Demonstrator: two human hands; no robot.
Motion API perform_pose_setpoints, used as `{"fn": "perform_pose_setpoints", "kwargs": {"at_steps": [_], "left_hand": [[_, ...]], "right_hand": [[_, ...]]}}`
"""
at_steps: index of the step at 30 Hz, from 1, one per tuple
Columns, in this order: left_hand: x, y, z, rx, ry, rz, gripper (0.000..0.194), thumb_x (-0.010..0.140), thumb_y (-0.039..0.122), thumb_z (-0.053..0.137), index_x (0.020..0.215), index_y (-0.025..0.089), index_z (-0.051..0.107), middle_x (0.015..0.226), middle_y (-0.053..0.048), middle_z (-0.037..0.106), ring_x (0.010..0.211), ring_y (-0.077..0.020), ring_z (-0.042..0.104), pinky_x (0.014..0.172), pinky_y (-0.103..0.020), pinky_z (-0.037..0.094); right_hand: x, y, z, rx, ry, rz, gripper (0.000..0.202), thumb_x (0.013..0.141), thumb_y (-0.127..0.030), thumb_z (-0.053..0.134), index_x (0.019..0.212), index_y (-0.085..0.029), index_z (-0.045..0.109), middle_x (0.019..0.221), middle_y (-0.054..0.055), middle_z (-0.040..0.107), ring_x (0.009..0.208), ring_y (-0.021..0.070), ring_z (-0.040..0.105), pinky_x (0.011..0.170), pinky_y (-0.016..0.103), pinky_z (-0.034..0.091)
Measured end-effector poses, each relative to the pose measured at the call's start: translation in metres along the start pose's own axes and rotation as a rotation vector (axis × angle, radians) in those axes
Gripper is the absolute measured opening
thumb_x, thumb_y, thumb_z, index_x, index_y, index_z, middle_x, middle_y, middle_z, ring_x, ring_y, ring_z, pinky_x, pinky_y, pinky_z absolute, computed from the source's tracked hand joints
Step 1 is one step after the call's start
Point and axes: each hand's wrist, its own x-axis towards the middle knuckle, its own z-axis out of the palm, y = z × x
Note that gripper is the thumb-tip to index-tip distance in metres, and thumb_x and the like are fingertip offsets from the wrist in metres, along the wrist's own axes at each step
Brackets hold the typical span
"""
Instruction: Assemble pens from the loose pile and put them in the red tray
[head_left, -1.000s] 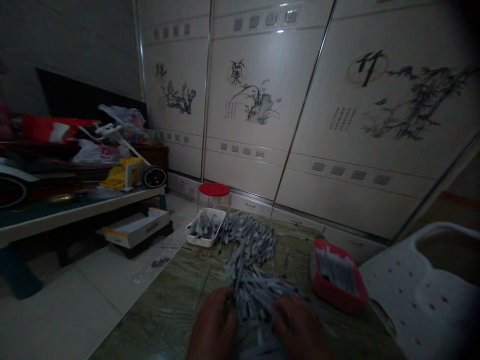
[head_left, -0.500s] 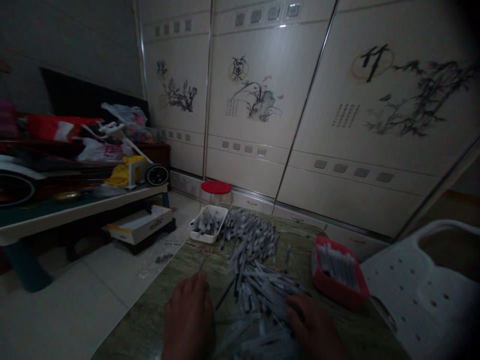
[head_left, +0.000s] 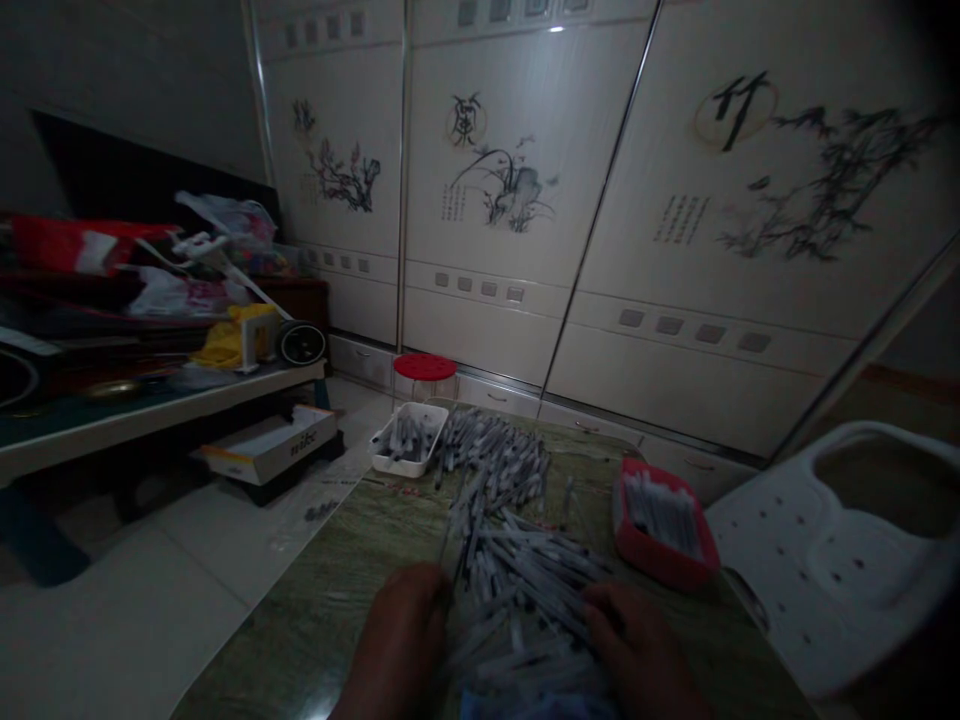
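Note:
A loose heap of slim, clear pens with dark ends [head_left: 517,550] spreads down the middle of a green marbled table [head_left: 322,600]. My left hand [head_left: 405,625] is closed at the heap's left edge, with a thin dark pen [head_left: 447,552] rising from its fingertips. On the right edge of the heap, my right hand [head_left: 634,635] has its fingers curled in against the pens; what they grip is hidden. More pens lie jumbled in a white tray [head_left: 379,465] at the far left. A red basket [head_left: 667,570] to the right holds pens lined up side by side.
A white plastic chair [head_left: 817,560] stands close by the table's right side. Behind the table are a red stool [head_left: 425,366] and sliding wardrobe doors [head_left: 487,330]. Leftward, a cluttered low table [head_left: 150,420] has an open cardboard box [head_left: 270,440] by it.
My left hand has moved right, toward the heap, with the thin pen. My right hand stays by the heap's right edge. The whole view has shifted slightly.

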Motion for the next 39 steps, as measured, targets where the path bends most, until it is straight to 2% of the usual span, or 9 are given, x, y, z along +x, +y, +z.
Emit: {"fn": "perform_pose_setpoints", "kwargs": {"at_steps": [5, 9, 13, 18, 24, 28, 33, 39], "left_hand": [[0.0, 0.006, -0.008, -0.094, -0.019, -0.006, 0.026, 0.082, 0.009, 0.043, 0.084, 0.022, 0.066, 0.09, -0.006, 0.07, 0.092, -0.0232, 0.065, 0.084, -0.034, 0.046], [0.003, 0.002, -0.005, -0.1, 0.049, 0.001, 0.028, 0.087, 0.015, 0.042, 0.101, 0.021, 0.066, 0.105, -0.009, 0.07, 0.104, -0.0247, 0.065, 0.094, -0.038, 0.048], [0.004, -0.001, -0.001, -0.083, 0.12, -0.051, 0.036, 0.09, 0.018, 0.041, 0.12, 0.017, 0.062, 0.123, -0.014, 0.067, 0.118, -0.0256, 0.062, 0.104, -0.04, 0.045], [0.003, 0.002, 0.0, -0.071, 0.078, -0.107, 0.044, 0.093, 0.018, 0.038, 0.132, 0.012, 0.055, 0.134, -0.017, 0.063, 0.123, -0.026, 0.061, 0.108, -0.041, 0.044], [0.002, 0.004, 0.002, -0.068, 0.083, -0.101, 0.047, 0.092, 0.019, 0.039, 0.136, 0.012, 0.055, 0.136, -0.018, 0.064, 0.124, -0.0255, 0.062, 0.108, -0.038, 0.043], [0.002, 0.01, 0.002, -0.084, 0.069, -0.084, 0.046, 0.092, 0.019, 0.041, 0.135, 0.015, 0.059, 0.133, -0.016, 0.068, 0.122, -0.0254, 0.063, 0.106, -0.037, 0.043], [-0.001, 0.019, -0.001, -0.093, 0.045, -0.057, 0.043, 0.092, 0.017, 0.041, 0.128, 0.018, 0.065, 0.128, -0.013, 0.071, 0.119, -0.024, 0.065, 0.104, -0.034, 0.044], [-0.002, 0.012, 0.001, -0.137, 0.092, -0.042, 0.044, 0.09, 0.021, 0.046, 0.13, 0.015, 0.062, 0.13, -0.016, 0.069, 0.121, -0.0255, 0.064, 0.106, -0.036, 0.044]], "right_hand": [[-0.003, -0.005, -0.009, -0.079, -0.054, 0.008, 0.021, 0.091, -0.032, 0.049, 0.093, -0.023, 0.069, 0.098, 0.006, 0.072, 0.095, 0.0253, 0.066, 0.083, 0.036, 0.048], [-0.005, -0.007, -0.01, -0.169, -0.141, -0.001, 0.016, 0.087, -0.029, 0.053, 0.093, -0.023, 0.068, 0.098, 0.005, 0.07, 0.094, 0.0245, 0.064, 0.082, 0.035, 0.045], [-0.006, -0.006, -0.006, -0.188, -0.152, -0.03, 0.016, 0.084, -0.027, 0.057, 0.093, -0.023, 0.069, 0.099, 0.005, 0.069, 0.098, 0.0257, 0.062, 0.085, 0.036, 0.043], [-0.004, -0.004, -0.002, -0.18, -0.148, -0.026, 0.01, 0.083, -0.026, 0.058, 0.084, -0.023, 0.068, 0.091, 0.004, 0.068, 0.09, 0.0242, 0.061, 0.078, 0.034, 0.041], [-0.002, -0.005, -0.001, -0.167, -0.151, -0.023, 0.01, 0.083, -0.027, 0.059, 0.082, -0.023, 0.069, 0.089, 0.002, 0.068, 0.088, 0.0231, 0.061, 0.077, 0.033, 0.041], [-0.005, -0.008, -0.006, -0.117, -0.182, -0.021, 0.014, 0.088, -0.029, 0.054, 0.084, -0.022, 0.066, 0.089, 0.003, 0.068, 0.087, 0.0231, 0.063, 0.077, 0.033, 0.043], [-0.01, -0.003, -0.008, 0.009, -0.19, -0.001, 0.022, 0.093, -0.038, 0.049, 0.088, -0.023, 0.065, 0.087, 0.003, 0.071, 0.083, 0.0236, 0.066, 0.074, 0.033, 0.046], [-0.012, -0.001, -0.005, 0.15, -0.148, 0.024, 0.031, 0.094, -0.05, 0.051, 0.09, -0.024, 0.066, 0.088, 0.004, 0.074, 0.085, 0.0246, 0.067, 0.077, 0.033, 0.048]]}}
